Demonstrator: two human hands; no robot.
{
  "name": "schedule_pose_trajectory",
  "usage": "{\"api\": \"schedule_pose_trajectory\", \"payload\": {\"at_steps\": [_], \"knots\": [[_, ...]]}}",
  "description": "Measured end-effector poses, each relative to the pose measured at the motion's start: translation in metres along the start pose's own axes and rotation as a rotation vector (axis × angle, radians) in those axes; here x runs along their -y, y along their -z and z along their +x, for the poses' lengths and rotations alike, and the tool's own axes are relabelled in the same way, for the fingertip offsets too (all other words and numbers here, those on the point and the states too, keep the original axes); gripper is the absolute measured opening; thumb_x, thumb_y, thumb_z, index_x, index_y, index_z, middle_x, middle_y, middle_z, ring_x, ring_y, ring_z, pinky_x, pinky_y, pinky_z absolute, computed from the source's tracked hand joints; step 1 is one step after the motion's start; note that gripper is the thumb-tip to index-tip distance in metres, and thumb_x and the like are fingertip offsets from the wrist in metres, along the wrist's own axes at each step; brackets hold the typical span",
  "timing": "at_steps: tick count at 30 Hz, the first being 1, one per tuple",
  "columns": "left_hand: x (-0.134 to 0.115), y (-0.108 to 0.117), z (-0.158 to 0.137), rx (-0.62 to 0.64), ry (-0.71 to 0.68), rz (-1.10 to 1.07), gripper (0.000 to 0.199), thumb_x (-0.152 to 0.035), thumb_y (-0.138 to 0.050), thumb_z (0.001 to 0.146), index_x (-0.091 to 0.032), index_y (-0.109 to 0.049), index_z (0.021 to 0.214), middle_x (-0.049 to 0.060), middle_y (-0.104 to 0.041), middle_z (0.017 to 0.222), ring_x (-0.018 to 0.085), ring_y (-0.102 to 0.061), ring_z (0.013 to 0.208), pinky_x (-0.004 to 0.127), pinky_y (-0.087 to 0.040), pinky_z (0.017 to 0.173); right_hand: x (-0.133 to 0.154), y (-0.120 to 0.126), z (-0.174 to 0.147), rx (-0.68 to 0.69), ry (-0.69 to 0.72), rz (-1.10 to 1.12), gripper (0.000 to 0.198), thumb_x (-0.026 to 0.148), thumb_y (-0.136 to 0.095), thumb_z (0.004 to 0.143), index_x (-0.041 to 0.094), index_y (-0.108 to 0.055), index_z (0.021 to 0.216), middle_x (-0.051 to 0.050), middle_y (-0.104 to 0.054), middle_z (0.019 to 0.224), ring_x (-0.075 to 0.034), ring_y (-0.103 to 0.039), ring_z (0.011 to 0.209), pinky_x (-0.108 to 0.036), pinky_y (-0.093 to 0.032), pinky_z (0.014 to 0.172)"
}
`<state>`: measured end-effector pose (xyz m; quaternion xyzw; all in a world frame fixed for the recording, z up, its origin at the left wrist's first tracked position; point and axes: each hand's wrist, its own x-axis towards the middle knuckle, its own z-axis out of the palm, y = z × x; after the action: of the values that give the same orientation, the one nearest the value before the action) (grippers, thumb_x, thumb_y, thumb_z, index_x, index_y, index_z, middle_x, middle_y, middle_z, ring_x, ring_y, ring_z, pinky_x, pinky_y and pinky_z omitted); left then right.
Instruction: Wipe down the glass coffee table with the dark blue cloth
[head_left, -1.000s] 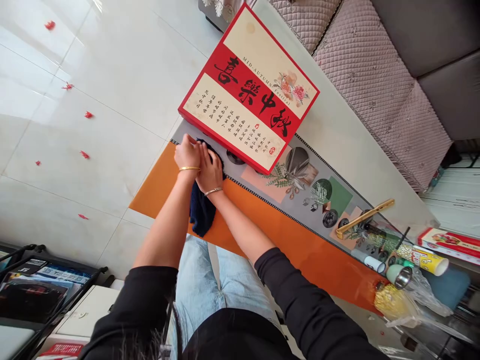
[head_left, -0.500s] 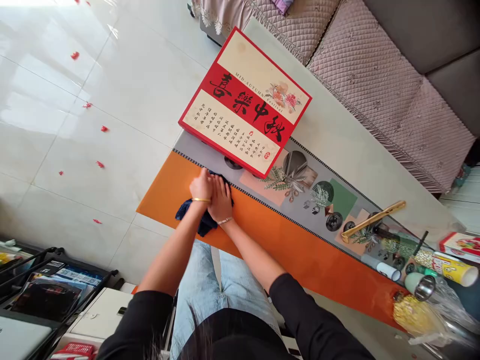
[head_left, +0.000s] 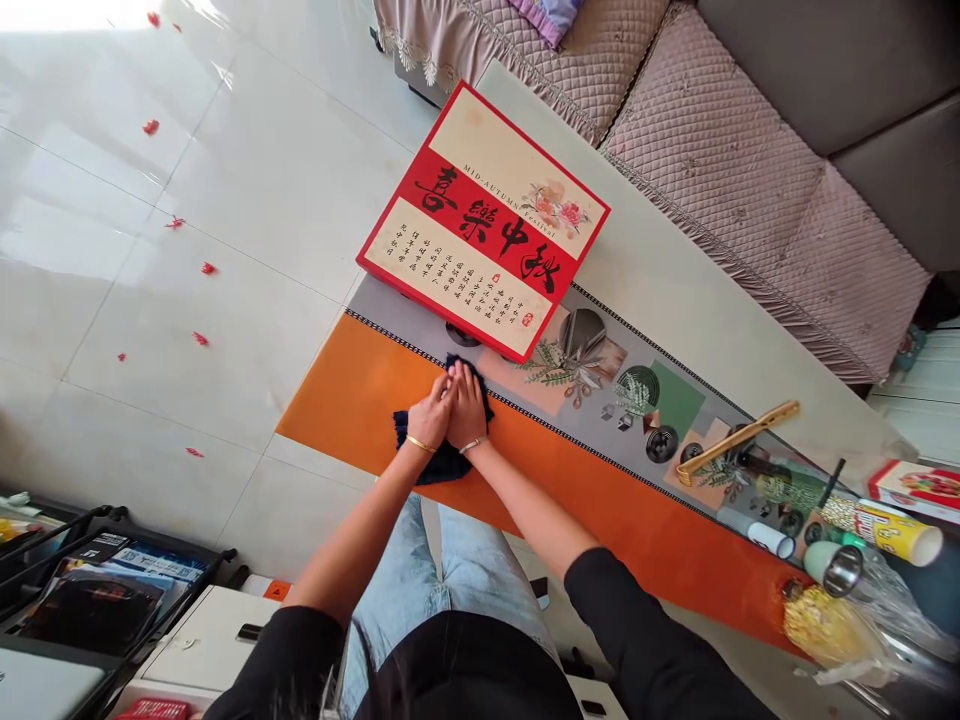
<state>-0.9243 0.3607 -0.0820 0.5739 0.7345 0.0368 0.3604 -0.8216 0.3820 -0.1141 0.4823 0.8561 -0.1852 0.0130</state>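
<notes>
A dark blue cloth (head_left: 442,466) lies bunched on the orange strip of the table cover (head_left: 337,385), near its front edge. My left hand (head_left: 430,414) is closed on the cloth, its fingers bent and touching the right hand. Beside it my right hand (head_left: 467,408) lies flat over the cloth, fingers stretched forward and pressing down. Cloth shows at both sides and beyond the fingertips; the rest is hidden under the hands. Just past the hands sits a large red and cream gift box (head_left: 487,225) with Chinese lettering.
To the right are a wooden stick-like tool (head_left: 739,442), a white cylinder (head_left: 757,532), a pale green cup (head_left: 832,568), a yellow popcorn tub (head_left: 904,533) and a bag of popcorn (head_left: 821,620). A quilted sofa (head_left: 720,140) stands behind the table. Red scraps (head_left: 208,268) dot the tiled floor.
Both hands and the cloth have slid right and slightly toward my body across the orange strip. The view has shifted a little; the box remains in place on the table.
</notes>
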Motion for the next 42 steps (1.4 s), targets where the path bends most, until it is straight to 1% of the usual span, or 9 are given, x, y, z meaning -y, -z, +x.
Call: {"api": "schedule_pose_trajectory", "payload": {"at_steps": [6, 10, 12, 14, 21, 24, 29, 37, 42], "knots": [[0.044, 0.065, 0.052, -0.159, 0.151, 0.078, 0.063, -0.017, -0.028, 0.095, -0.025, -0.031, 0.158, 0.017, -0.030, 0.162, 0.026, -0.069, 0.095, 0.039, -0.057, 0.082, 0.048, 0.000, 0.110, -0.034, 0.198, 0.114, 0.062, 0.018, -0.034, 0.100, 0.006, -0.020, 0.159, -0.016, -0.020, 0.166, -0.026, -0.013, 0.156, -0.051, -0.020, 0.127], [0.054, 0.085, 0.069, -0.217, 0.216, 0.112, 0.066, -0.016, -0.032, 0.093, -0.026, -0.030, 0.158, 0.014, -0.025, 0.164, 0.024, -0.070, 0.091, 0.039, -0.058, 0.084, 0.063, 0.000, 0.134, -0.065, 0.239, 0.166, 0.062, 0.018, -0.034, 0.100, 0.008, -0.017, 0.160, -0.014, -0.018, 0.167, -0.025, -0.011, 0.156, -0.053, -0.018, 0.127], [0.048, 0.078, 0.061, -0.222, 0.221, 0.114, 0.066, -0.015, -0.032, 0.093, -0.026, -0.031, 0.158, 0.014, -0.025, 0.164, 0.023, -0.070, 0.089, 0.038, -0.058, 0.083, 0.059, 0.002, 0.122, -0.064, 0.236, 0.177, 0.062, 0.018, -0.034, 0.101, 0.009, -0.017, 0.160, -0.014, -0.019, 0.166, -0.024, -0.012, 0.156, -0.052, -0.019, 0.128], [0.035, 0.061, 0.041, -0.187, 0.202, 0.116, 0.066, -0.014, -0.032, 0.092, -0.025, -0.031, 0.158, 0.016, -0.025, 0.164, 0.022, -0.071, 0.087, 0.036, -0.058, 0.081, 0.049, 0.004, 0.092, -0.055, 0.221, 0.166, 0.062, 0.019, -0.035, 0.101, 0.008, -0.018, 0.160, -0.014, -0.020, 0.166, -0.024, -0.012, 0.156, -0.051, -0.020, 0.128], [-0.027, -0.011, -0.055, 0.120, 0.086, 0.051, 0.068, -0.011, -0.028, 0.093, -0.025, -0.026, 0.159, 0.019, -0.022, 0.164, 0.019, -0.072, 0.082, 0.031, -0.060, 0.069, 0.006, -0.003, -0.058, 0.065, 0.077, 0.001, 0.065, 0.021, -0.043, 0.098, 0.010, -0.024, 0.159, -0.017, -0.026, 0.164, -0.030, -0.021, 0.154, -0.054, -0.028, 0.124], [-0.029, -0.018, -0.063, 0.144, 0.068, 0.067, 0.069, -0.011, -0.028, 0.092, -0.026, -0.027, 0.159, 0.019, -0.024, 0.163, 0.020, -0.072, 0.081, 0.032, -0.060, 0.066, 0.006, -0.008, -0.071, 0.065, 0.069, -0.037, 0.066, 0.021, -0.046, 0.097, 0.009, -0.026, 0.158, -0.019, -0.026, 0.163, -0.033, -0.021, 0.154, -0.057, -0.029, 0.123], [-0.002, 0.006, -0.026, 0.070, 0.072, 0.086, 0.068, -0.013, -0.028, 0.094, -0.021, -0.020, 0.161, 0.021, -0.024, 0.163, 0.023, -0.072, 0.085, 0.035, -0.061, 0.074, 0.028, -0.008, -0.016, 0.026, 0.073, -0.053, 0.064, 0.021, -0.042, 0.099, 0.003, -0.023, 0.158, -0.022, -0.020, 0.164, -0.034, -0.014, 0.155, -0.059, -0.025, 0.124], [0.067, 0.077, 0.043, -0.075, 0.129, 0.291, 0.064, -0.019, -0.024, 0.098, -0.018, -0.013, 0.161, 0.023, -0.015, 0.163, 0.025, -0.072, 0.087, 0.042, -0.060, 0.077, 0.077, -0.010, 0.104, -0.007, 0.212, -0.051, 0.067, 0.025, -0.037, 0.100, -0.002, -0.015, 0.158, -0.021, -0.012, 0.166, -0.033, -0.004, 0.156, -0.057, -0.014, 0.126], [0.095, 0.114, 0.074, -0.152, 0.205, 0.309, 0.063, -0.022, -0.024, 0.100, -0.015, -0.011, 0.161, 0.020, -0.016, 0.165, 0.028, -0.068, 0.107, 0.041, -0.058, 0.086, 0.107, -0.015, 0.159, -0.041, 0.271, -0.003, 0.067, 0.025, -0.034, 0.100, 0.000, -0.012, 0.159, -0.019, -0.009, 0.167, -0.030, -0.001, 0.156, -0.058, -0.010, 0.127]]}}
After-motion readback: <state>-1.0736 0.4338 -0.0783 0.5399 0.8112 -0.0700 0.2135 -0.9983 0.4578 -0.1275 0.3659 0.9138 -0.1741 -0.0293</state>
